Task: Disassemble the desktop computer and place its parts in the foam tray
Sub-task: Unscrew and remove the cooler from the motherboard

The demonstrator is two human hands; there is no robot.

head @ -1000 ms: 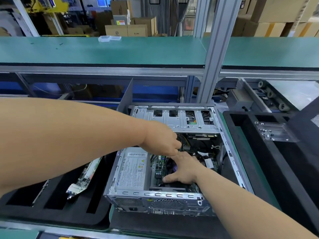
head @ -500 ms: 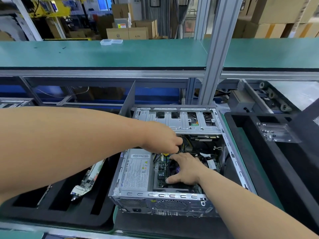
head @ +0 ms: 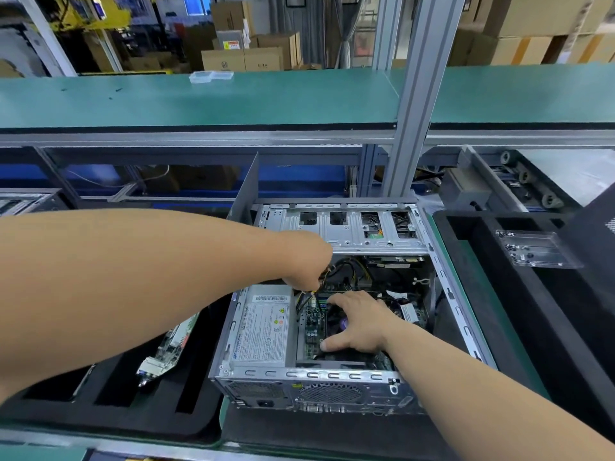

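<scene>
Reaching into the open computer case (head: 332,377), your left hand (head: 307,261) pinches a cable bundle (head: 324,277) (yellow and black wires); your right hand (head: 359,322) rests spread-fingered on the cooler fan (head: 336,322).

Head-worn camera looks forward and down, close over the open computer case (head: 319,327).

1. The power supply (head: 264,327) in the open computer case carries a white label with a barcode strip along its far edge, a yellow warning triangle and rows of print too small to read.
2. A cardboard box (head: 222,60) behind the shelf shows a round logo, illegible.
3. A box above it (head: 232,41) bears a white sticker with red and yellow marks, unreadable.
</scene>
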